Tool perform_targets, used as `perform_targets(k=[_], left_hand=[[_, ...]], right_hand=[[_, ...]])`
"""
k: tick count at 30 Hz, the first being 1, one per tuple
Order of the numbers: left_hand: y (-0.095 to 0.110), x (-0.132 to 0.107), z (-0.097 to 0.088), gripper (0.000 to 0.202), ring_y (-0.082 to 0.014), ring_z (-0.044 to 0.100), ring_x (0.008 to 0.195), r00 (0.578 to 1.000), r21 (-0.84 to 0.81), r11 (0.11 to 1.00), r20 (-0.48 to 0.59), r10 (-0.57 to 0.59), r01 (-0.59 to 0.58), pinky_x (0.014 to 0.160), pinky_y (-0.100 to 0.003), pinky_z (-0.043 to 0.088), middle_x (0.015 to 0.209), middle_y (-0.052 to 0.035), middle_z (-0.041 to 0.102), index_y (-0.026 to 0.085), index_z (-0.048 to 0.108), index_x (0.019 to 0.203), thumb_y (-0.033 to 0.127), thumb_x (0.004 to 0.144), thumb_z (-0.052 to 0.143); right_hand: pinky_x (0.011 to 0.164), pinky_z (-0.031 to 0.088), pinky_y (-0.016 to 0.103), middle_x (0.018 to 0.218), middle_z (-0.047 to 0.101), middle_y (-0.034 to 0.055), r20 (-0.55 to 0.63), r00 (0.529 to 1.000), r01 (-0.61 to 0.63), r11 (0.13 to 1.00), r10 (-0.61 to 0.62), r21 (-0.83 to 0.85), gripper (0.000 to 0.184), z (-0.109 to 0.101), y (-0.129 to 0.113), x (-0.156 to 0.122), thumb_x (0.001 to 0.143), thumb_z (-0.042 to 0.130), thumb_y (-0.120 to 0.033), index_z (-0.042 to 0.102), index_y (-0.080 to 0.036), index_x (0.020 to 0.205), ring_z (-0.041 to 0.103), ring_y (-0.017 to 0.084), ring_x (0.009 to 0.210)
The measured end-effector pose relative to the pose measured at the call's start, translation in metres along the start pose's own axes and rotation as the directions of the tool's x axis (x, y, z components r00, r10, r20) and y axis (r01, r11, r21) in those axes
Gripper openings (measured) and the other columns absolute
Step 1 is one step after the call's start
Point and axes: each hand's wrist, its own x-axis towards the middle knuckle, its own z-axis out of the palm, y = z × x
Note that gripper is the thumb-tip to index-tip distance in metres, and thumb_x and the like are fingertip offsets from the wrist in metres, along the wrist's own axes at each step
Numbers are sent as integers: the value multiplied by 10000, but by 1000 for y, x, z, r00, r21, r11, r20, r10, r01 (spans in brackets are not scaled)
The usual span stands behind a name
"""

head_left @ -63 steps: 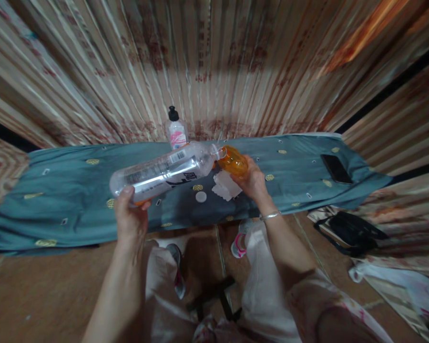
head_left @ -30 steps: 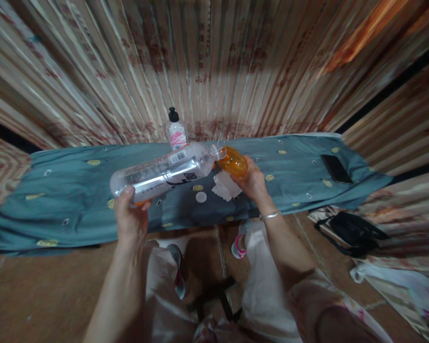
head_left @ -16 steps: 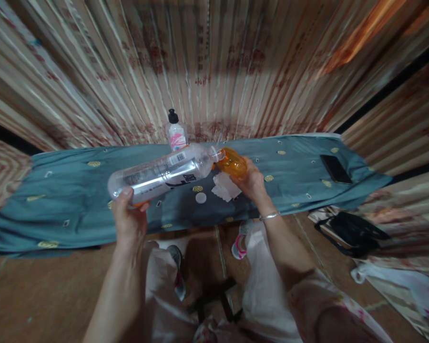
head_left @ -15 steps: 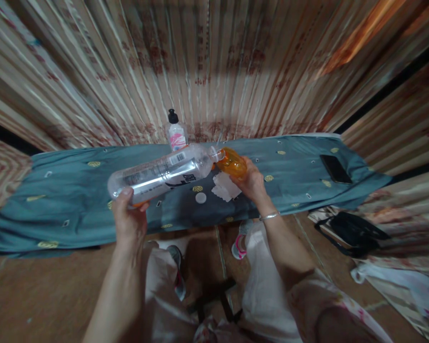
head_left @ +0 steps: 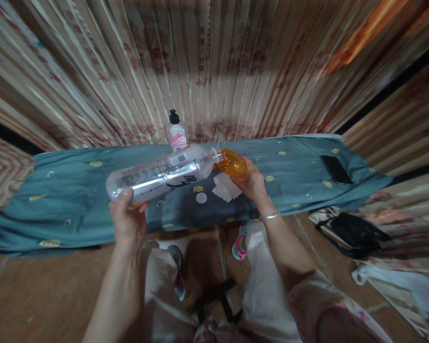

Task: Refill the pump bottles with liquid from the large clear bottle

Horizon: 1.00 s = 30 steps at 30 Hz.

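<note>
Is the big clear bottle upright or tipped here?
Tipped: the clear bottle slants well over, its base end in the left hand, its neck pointing toward the orange container in the right hand.

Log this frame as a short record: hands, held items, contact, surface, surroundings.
left hand: grips clear bottle near its base, held sideways
right hand: holds orange container
contact: bottle neck meets orange container in view; actual touch unclear
on blue-green cloth: white disc, white crumpled piece, dark phone
behind clear bottle: black-capped bottle, upright
floor, right: black bag
</note>
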Motion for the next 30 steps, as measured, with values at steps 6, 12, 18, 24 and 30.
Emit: perform_targets(k=[6, 12, 18, 24, 30], left_hand=[[-1, 1, -4, 276, -139, 484, 624, 1000, 15, 1000, 21, 11, -11, 368, -222, 148, 770, -34, 616, 230, 620, 652, 380, 547, 827], [0, 0, -2, 297, -129, 509, 616, 1000, 22, 1000, 3, 13, -13, 367, -214, 149, 795, -30, 644, 225, 654, 754, 385, 557, 810], [2, -2, 3, 343, -126, 493, 619, 1000, 4, 1000, -28, -2, 2, 363, -203, 140, 785, -29, 623, 215, 654, 758, 367, 501, 822], [2, -2, 2, 266, -149, 486, 632, 1000, 29, 999, 9, 14, -14, 390, -241, 115, 815, -43, 642, 245, 666, 732, 373, 544, 805], [3, -2, 0, 211, -162, 478, 648, 999, 64, 998, 35, 17, -19, 409, -260, 114, 823, -44, 646, 261, 661, 677, 388, 570, 791]], right_hand=[[1040, 535, 474, 1264, 686, 158, 7, 1000, 11, 1000, -11, -7, 665, -2, -2, 0, 726, 751, -267, 514, -161, 1338, 660, 309, 1182], [1046, 532, 481, 1318, 667, 171, -2, 1000, 13, 1000, -13, -24, 692, 0, 1, 0, 716, 756, -279, 503, -163, 1349, 649, 314, 1212], [1036, 536, 466, 1298, 676, 161, 19, 999, 28, 999, -28, -17, 668, -2, 1, 0, 743, 743, -312, 500, -176, 1350, 655, 304, 1202], [1029, 540, 471, 1277, 682, 155, 21, 1000, 13, 1000, -12, -25, 650, -3, -2, 0, 735, 746, -281, 508, -182, 1332, 662, 301, 1181], [1042, 533, 476, 1270, 686, 153, 1, 1000, 10, 999, -10, -32, 664, -1, -1, 0, 726, 743, -276, 507, -171, 1338, 661, 301, 1185]])
